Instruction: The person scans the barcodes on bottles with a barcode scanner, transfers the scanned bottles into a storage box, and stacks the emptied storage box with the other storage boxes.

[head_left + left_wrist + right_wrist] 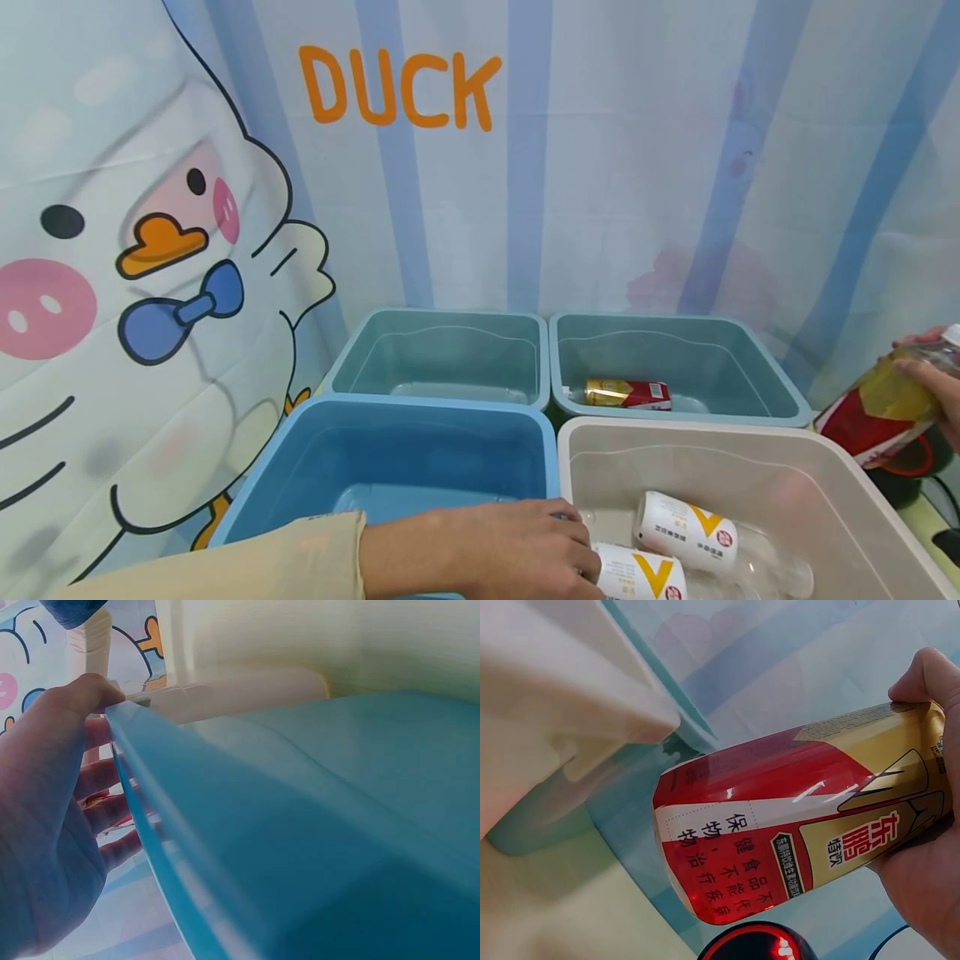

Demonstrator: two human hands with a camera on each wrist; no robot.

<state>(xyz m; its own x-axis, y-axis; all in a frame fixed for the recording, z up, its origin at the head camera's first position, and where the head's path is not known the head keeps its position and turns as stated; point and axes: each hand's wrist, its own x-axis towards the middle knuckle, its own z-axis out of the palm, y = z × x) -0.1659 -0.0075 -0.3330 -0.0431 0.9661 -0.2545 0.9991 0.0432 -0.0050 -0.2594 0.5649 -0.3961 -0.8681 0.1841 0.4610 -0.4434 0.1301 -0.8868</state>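
Observation:
My left hand (517, 546) reaches over the blue bin (300, 467) into the white bin (847, 492). Its fingers curl on a clear bottle with a white label (641, 575) lying there. A second bottle of the same kind (686, 532) lies just behind it. In the left wrist view, the left hand (52, 825) has its thumb at the blue bin's rim (172, 802), with its fingers behind the wall. At the far right, my right hand (937, 383) grips a red and gold bottle (877, 408) tilted in the air. The right wrist view shows that bottle (780, 825) up close in my right hand (922, 885).
Two teal bins stand at the back: the left one (442, 321) holds nothing visible, the right one (780, 383) holds a red and gold bottle (626, 393) on its side. A black round object with a red ring (911, 462) sits under my right hand. A duck-print cloth (150, 250) hangs behind.

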